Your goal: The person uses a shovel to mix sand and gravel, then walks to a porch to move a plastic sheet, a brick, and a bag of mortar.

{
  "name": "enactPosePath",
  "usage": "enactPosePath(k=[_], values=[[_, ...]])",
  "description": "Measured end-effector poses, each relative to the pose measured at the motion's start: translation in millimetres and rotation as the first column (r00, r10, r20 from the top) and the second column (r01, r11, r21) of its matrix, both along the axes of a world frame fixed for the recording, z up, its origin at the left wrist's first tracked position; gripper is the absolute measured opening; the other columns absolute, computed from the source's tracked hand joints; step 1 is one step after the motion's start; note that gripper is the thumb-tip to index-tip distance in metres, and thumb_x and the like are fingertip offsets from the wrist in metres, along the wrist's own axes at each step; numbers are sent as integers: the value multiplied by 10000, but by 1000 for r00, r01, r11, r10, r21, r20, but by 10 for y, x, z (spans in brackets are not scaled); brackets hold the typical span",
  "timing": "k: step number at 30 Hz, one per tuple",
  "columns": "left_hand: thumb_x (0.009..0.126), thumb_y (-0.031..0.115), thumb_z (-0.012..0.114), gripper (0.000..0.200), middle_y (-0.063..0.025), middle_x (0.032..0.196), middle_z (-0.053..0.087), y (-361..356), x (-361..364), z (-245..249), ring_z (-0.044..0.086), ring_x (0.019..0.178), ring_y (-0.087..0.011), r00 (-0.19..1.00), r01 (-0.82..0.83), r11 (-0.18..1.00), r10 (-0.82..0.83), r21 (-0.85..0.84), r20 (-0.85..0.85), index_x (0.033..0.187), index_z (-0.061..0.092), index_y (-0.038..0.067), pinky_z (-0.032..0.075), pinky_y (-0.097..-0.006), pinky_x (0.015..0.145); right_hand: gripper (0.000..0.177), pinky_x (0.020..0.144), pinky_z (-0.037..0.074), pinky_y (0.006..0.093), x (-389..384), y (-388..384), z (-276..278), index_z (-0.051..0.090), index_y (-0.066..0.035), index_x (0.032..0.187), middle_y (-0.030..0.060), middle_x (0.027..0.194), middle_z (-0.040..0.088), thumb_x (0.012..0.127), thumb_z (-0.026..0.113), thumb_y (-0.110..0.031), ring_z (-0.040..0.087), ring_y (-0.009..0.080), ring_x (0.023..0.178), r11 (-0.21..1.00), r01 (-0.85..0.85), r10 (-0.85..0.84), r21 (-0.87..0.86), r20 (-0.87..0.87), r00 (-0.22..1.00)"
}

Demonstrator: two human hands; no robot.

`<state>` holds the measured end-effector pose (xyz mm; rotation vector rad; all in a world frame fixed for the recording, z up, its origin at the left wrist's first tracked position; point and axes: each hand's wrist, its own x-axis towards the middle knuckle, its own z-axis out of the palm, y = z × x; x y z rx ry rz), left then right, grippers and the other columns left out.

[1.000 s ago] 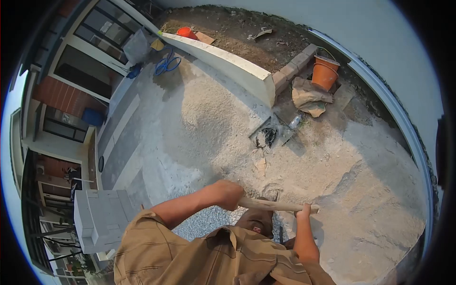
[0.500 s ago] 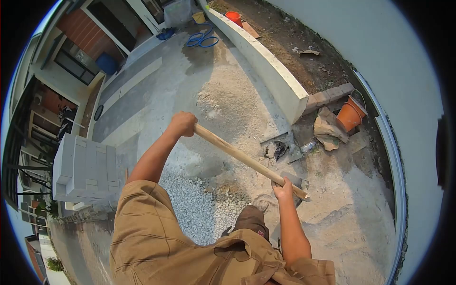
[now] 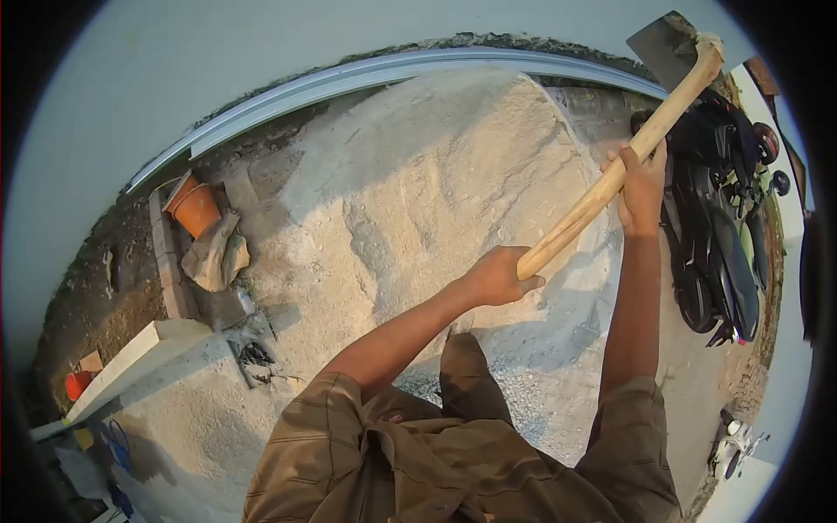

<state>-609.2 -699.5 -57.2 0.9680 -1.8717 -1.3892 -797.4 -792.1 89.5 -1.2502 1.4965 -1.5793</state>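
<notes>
Your left hand (image 3: 495,275) and right hand (image 3: 642,185) both have fingers clenched round the pale wooden-handled hoe with a dark metal blade (image 3: 586,212). The blade's up in the frame's upper right, with the big pale sand pile (image 3: 418,174) below it.

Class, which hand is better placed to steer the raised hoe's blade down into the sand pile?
Right, probably: the right hand grips the handle nearer the blade, while the left hand holds only its butt end, farthest from it.
</notes>
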Motion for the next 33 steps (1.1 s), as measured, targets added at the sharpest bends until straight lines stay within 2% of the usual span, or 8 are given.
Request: enactPosePath(k=[3, 7, 14, 16, 18, 22, 28, 33], values=[[741, 294, 718, 363, -197, 781, 641, -1299, -1194, 613, 636, 746, -313, 1000, 21, 997, -20, -81, 14, 896, 618, -19, 474, -392, 695, 839, 571, 552, 356, -382, -330, -93, 0, -135, 1483, 151, 1033, 512, 873, 565, -28, 592, 206, 717, 985, 171, -171, -12, -30, 985], [734, 324, 680, 403, -218, 882, 664, -2328, -2370, 166, 647, 865, -351, 988, -54, 995, 65, -89, 137, 943, 640, -18, 491, -413, 771, 879, 571, 521, 346, -1318, -1302, -758, -32, -125, 1480, 218, 1055, 546, 812, 537, -66, 598, 237, 650, 943, 332, -327, 6, -156, 932], [737, 461, 697, 513, -198, 849, 675, -1780, -2132, -2432, 670, 825, -312, 857, -157, 946, -13, 285, 515, 936, 648, -9, 521, -400, 708, 899, 783, 526, 398, -1256, -1203, -3735, -50, -220, 1477, 281, 1114, 575, 815, 552, -129, 638, 364, 913, 606, 215, -119, 766, -180, 977], [769, 399, 699, 470, -129, 772, 668, -954, -1844, -3116, 663, 641, -211, 792, -201, 860, -139, 469, 595, 946, 623, -29, 519, -330, 594, 746, 768, 535, 390, -880, -531, -4335, 179, -57, 1413, 276, 1052, 608, 796, 584, -167, 652, 368, 890, 500, 157, -2, 852, -180, 984], [778, 384, 700, 467, -106, 756, 664, -409, -1540, -2981, 658, 642, -190, 774, -311, 718, -190, 623, 604, 978, 608, -29, 516, -337, 580, 635, 768, 538, 384, -553, 41, -4690, 356, 58, 1306, 274, 1011, 626, 778, 605, -192, 657, 365, 886, 358, 130, 154, 924, -196, 968], [765, 319, 689, 386, -113, 742, 651, -97, -1349, -2650, 651, 637, -182, 755, -345, 651, -235, 676, 612, 938, 623, -20, 512, -330, 575, 832, 700, 555, 392, -382, 364, -4455, 90, -34, 1430, 258, 982, 620, 777, 598, -113, 666, 328, 822, 341, 43, 241, 939, -131, 962], [712, 144, 572, 187, -140, 553, 596, -596, -813, -1715, 608, 482, -199, 874, -269, 662, -138, 700, 466, 638, 616, -22, 473, -342, 467, 235, 544, 496, 399, -227, -115, -3906, 436, 19, 968, 140, 788, 527, 790, 575, -46, 557, 267, 604, 440, -382, -88, 813, 462, 882], [644, 123, 534, 303, -317, 740, 625, 408, 505, -723, 672, 748, -376, 861, -252, 793, -79, 555, 503, 752, 641, -140, 513, -424, 622, 265, 635, 491, 437, 282, 257, -4318, 442, -3, 997, 143, 904, 476, 785, 585, -70, 527, 287, 759, 452, -449, -309, 771, 607, 732]])
